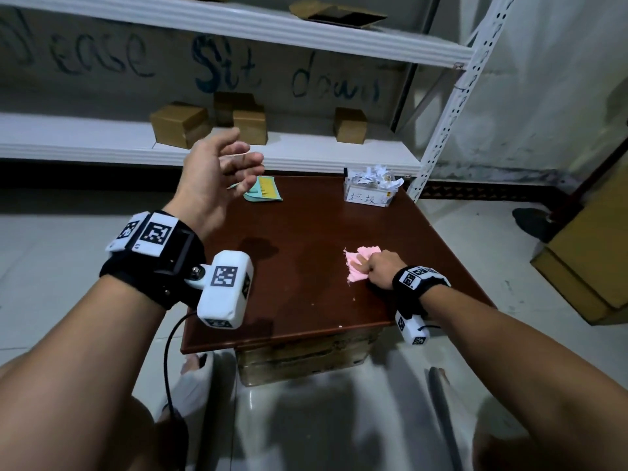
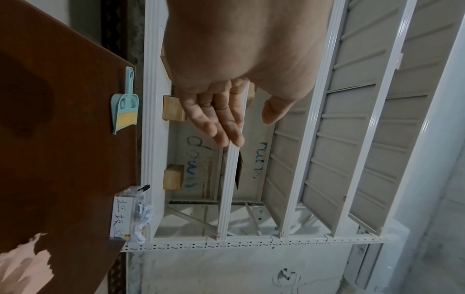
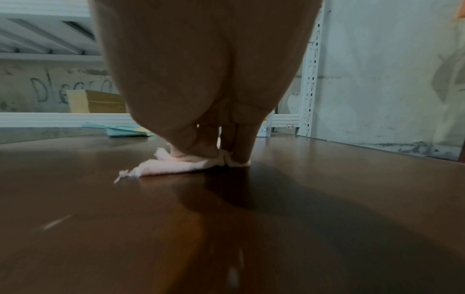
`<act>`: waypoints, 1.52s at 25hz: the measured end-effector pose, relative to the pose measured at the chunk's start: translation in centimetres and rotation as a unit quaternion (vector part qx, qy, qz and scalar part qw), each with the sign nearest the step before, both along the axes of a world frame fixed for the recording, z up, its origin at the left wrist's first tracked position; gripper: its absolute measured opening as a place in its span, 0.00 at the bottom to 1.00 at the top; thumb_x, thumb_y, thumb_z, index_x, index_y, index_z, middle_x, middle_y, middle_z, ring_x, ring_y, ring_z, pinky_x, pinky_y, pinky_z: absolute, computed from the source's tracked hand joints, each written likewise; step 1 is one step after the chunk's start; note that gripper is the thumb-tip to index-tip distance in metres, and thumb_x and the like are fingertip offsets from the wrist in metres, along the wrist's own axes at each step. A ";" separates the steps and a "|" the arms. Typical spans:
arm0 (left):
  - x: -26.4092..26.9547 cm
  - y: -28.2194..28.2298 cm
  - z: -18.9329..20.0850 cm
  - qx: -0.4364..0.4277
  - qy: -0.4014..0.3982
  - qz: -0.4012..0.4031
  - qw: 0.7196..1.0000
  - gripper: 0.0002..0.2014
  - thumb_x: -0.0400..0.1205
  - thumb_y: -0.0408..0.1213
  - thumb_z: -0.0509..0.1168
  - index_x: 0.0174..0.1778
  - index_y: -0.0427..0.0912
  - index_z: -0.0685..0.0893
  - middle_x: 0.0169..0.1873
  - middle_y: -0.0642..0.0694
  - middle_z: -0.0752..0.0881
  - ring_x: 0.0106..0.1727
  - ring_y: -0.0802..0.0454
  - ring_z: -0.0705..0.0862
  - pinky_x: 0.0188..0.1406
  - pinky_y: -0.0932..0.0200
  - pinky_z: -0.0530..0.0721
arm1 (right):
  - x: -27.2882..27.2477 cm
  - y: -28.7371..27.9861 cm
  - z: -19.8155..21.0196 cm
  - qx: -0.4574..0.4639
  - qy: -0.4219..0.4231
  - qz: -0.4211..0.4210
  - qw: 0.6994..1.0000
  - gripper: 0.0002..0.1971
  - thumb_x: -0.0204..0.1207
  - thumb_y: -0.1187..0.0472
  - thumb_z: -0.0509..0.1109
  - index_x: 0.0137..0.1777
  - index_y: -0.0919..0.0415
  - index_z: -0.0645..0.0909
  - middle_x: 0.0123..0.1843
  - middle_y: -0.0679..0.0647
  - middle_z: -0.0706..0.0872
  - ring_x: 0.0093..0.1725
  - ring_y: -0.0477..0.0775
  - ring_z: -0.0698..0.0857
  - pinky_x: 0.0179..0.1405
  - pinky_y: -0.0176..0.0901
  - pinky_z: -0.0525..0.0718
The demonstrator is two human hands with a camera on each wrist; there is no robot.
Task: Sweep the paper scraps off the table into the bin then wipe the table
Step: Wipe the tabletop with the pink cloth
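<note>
My right hand is low on the brown table, right of its middle, gripping a crumpled pink cloth against the surface. In the right wrist view the cloth bunches up between thumb and fingers of that hand. My left hand hovers above the table's far left corner, fingers relaxed and holding nothing, and looks the same from the wrist. A clear labelled bin at the far right corner holds paper scraps. A few tiny white specks lie near the front edge.
A teal dustpan with a yellow brush lies at the table's far left, partly behind my left hand. White metal shelving with cardboard boxes stands right behind the table. A yellow box is on the floor at right.
</note>
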State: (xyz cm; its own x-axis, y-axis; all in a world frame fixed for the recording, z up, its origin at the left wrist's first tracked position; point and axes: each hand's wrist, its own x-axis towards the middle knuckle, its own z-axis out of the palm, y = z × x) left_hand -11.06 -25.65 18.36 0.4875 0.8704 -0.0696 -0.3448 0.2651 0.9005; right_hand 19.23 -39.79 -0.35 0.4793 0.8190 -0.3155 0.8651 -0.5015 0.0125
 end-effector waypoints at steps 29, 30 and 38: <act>1.3 4.1 -0.5 -0.011 0.022 0.007 1.000 0.10 0.82 0.46 0.67 0.49 0.42 0.81 0.40 0.42 0.92 0.40 0.49 0.89 0.46 0.57 0.83 | 12.4 16.4 -2.2 -0.070 -0.091 0.001 0.993 0.38 0.83 0.63 0.66 0.92 0.49 0.59 0.90 0.61 0.66 0.86 0.65 0.71 0.80 0.50 0.74; 1.3 4.1 -0.5 -0.010 0.024 0.007 1.000 0.10 0.82 0.46 0.67 0.49 0.42 0.81 0.40 0.42 0.92 0.39 0.49 0.89 0.46 0.57 0.83 | 12.5 16.3 -2.2 -0.072 -0.091 0.004 0.993 0.39 0.83 0.62 0.66 0.92 0.48 0.57 0.92 0.59 0.62 0.87 0.65 0.69 0.82 0.51 0.72; 0.7 4.9 -1.1 -0.017 0.023 0.013 1.000 0.12 0.82 0.46 0.68 0.51 0.41 0.81 0.41 0.41 0.92 0.41 0.48 0.89 0.47 0.57 0.85 | 10.8 14.8 -2.3 -0.027 -0.087 -0.028 0.995 0.36 0.81 0.56 0.67 0.89 0.55 0.64 0.88 0.61 0.69 0.83 0.66 0.73 0.79 0.52 0.77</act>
